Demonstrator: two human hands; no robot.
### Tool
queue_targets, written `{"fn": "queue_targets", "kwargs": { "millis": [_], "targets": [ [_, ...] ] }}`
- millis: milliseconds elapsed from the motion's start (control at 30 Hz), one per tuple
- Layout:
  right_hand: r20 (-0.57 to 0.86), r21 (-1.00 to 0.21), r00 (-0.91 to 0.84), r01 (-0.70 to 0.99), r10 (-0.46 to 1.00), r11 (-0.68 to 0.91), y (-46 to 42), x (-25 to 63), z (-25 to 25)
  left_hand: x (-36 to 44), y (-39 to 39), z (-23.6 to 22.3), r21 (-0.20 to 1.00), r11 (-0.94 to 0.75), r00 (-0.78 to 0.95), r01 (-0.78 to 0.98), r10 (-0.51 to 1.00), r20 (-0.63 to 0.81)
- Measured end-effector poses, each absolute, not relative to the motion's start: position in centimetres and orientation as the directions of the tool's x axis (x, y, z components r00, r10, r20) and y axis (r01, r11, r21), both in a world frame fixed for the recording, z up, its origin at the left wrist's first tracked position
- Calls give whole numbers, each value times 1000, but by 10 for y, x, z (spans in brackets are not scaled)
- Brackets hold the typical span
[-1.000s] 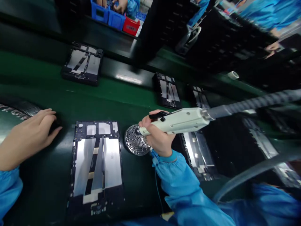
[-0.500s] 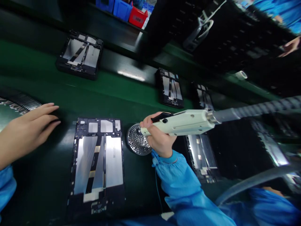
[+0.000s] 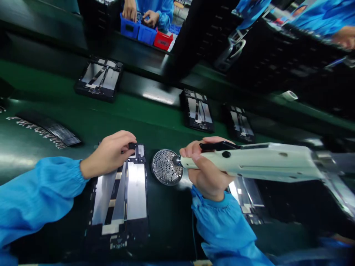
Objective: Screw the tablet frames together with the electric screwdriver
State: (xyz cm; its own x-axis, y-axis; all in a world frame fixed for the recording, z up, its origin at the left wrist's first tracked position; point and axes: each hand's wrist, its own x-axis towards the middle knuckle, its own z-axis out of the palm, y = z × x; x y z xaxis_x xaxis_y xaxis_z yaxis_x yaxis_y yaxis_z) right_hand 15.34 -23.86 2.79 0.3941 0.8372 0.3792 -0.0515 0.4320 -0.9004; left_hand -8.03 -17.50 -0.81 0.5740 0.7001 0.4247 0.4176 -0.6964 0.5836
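Observation:
My right hand (image 3: 209,171) is wrapped round a white electric screwdriver (image 3: 257,162) with a black lever. The driver's tip points left, over a round metal dish of small screws (image 3: 167,166). To the left of the dish, an opened tablet (image 3: 135,195) lies flat, its silver inner plate and dark ribbon cables showing. At its top edge my left hand (image 3: 112,153) bends down with thumb and fingers pinched together. Something small and dark is at the fingertips, but I cannot make out what it is. The hand hides the tablet's upper left part.
A fanned row of small black parts with wire ends (image 3: 50,129) lies at the left. Stacked tablets (image 3: 100,79) stand along the back, with another tablet (image 3: 246,195) partly behind my right arm. Beyond are blue bins (image 3: 146,35), a red bin (image 3: 163,40) and co-workers' hands.
My left hand has moved right from beside the row of black parts to the tablet's top edge, its fingers now pinched. The screwdriver has shifted slightly right, and the camera view has shifted.

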Motion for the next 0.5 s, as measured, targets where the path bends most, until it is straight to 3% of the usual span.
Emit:
{"fn": "queue_targets", "kwargs": {
  "millis": [200,400,500],
  "targets": [
    [394,-894,390,-48,832,445,-239,155,27,-50,-155,-32,410,-797,716,443,590,373],
    [402,-899,395,-1,826,438,-240,158,31,-53,-170,-24,280,-854,822,440,508,258],
    [419,-899,393,54,818,435,-240,158,32,-60,-177,-19,159,-872,853,463,487,190]
  ]
}}
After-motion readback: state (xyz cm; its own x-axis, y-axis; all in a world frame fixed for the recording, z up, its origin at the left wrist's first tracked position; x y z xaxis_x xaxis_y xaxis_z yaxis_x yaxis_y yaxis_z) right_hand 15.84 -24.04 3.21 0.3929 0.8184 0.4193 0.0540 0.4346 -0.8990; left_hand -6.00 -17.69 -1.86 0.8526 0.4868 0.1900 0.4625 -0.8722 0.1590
